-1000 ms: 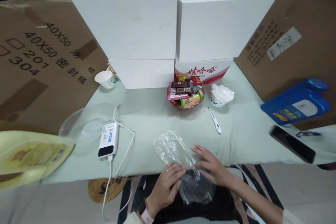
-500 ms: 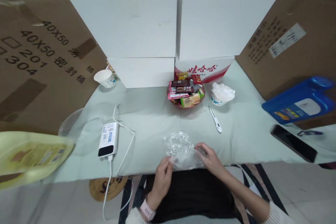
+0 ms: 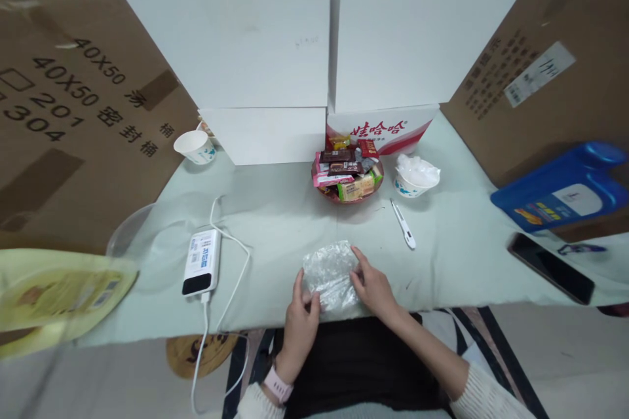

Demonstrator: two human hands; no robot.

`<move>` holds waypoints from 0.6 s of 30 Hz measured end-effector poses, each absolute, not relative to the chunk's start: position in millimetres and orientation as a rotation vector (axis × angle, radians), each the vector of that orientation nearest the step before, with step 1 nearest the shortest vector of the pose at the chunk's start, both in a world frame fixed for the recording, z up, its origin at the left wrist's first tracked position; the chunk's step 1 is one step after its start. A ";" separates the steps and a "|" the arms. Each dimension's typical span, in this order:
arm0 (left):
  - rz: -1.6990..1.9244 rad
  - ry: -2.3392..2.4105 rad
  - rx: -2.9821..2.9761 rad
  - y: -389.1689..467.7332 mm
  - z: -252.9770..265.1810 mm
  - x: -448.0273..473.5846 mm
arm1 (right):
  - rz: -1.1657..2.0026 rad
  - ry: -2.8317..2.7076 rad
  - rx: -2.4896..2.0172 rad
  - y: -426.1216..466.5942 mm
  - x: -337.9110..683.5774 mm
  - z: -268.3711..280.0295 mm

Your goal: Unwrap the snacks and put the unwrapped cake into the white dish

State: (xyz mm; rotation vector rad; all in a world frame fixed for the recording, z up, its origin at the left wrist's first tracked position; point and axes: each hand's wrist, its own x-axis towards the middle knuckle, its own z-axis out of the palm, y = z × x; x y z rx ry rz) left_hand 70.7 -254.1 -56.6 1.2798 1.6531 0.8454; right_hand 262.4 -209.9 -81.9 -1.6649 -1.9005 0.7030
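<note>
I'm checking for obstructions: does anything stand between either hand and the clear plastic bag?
Nothing visible does: the left hand and right hand touch opposite sides of the clear plastic bag; the slim white tool lies apart.

Nearer than the bowl [image 3: 350, 201], the bag [image 3: 333, 272] is crinkled, glossy plastic. Under the bowl, the tablecloth [image 3: 280, 216] looks matt. Right of the bowl, the bottle [image 3: 550, 193] is smooth plastic, the phone [image 3: 550, 268] glossy.
</note>
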 end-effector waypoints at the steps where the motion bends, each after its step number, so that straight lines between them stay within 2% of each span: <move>1: 0.823 1.686 1.345 -253.4 -59.2 69.2 | 0.648 -1.973 -1.661 -209.9 262.2 -83.5; 8: 0.951 1.899 2.160 -249.6 -65.6 60.7 | 0.452 -2.172 -1.642 -207.1 260.5 -93.7; 12: 0.723 1.590 2.588 -254.3 -65.2 66.3 | 0.338 -2.198 -1.562 -205.2 258.9 -87.8; 15: 0.496 1.516 2.649 -258.5 -76.6 68.4 | 0.178 -2.162 -1.470 -208.9 262.4 -78.1; 18: 0.394 1.539 2.641 -260.8 -91.2 65.3 | 0.179 -2.294 -1.274 -219.8 272.8 -71.6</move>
